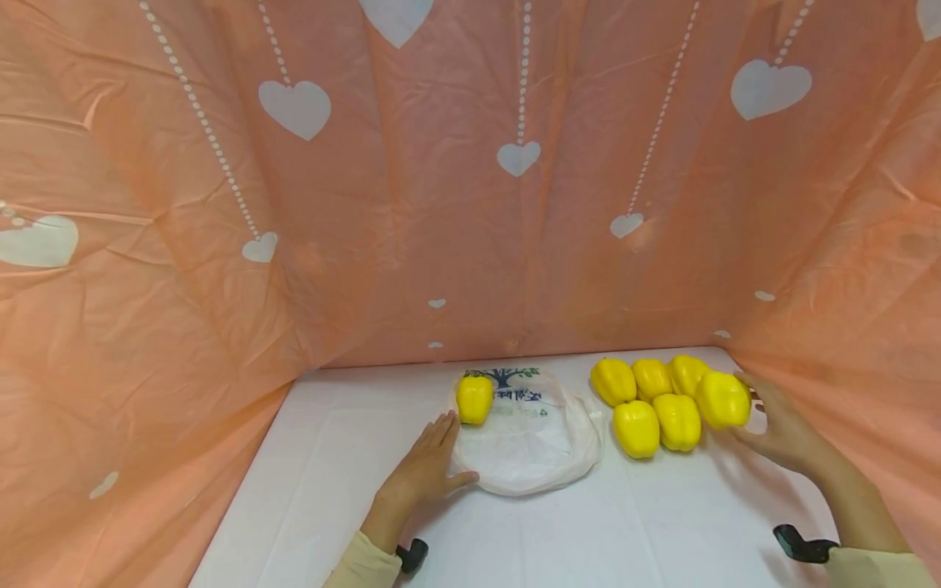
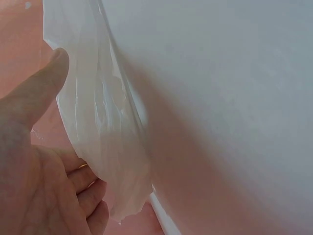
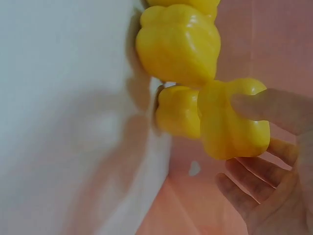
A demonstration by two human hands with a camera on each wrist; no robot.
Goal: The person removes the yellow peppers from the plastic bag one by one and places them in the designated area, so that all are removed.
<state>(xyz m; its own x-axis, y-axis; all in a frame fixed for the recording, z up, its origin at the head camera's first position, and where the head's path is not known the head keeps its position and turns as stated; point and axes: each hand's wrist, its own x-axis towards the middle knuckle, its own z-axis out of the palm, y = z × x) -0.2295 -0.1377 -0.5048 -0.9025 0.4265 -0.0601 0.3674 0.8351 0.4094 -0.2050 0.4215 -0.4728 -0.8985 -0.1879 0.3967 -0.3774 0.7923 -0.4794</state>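
Observation:
My right hand (image 1: 782,429) pinches a yellow bell pepper (image 3: 234,120) between thumb and fingers. In the right wrist view this pepper hangs off the white tabletop, next to other peppers. Several more yellow bell peppers (image 1: 636,429) sit grouped to its left. A thin white plastic bag (image 1: 515,457) with a dark tree print lies at the middle of the table, its mouth spread wide. One yellow bell pepper (image 1: 474,400) is at the bag's left side; whether inside or on top, I cannot tell. My left hand (image 1: 425,465), fingers extended, touches the bag's left rim (image 2: 100,112).
The white table (image 1: 353,425) ends at an orange curtain (image 1: 470,245) with white hearts, which hangs at the back and both sides. A dark wrist device (image 1: 801,545) is strapped on the right wrist, another dark device (image 1: 413,555) on the left.

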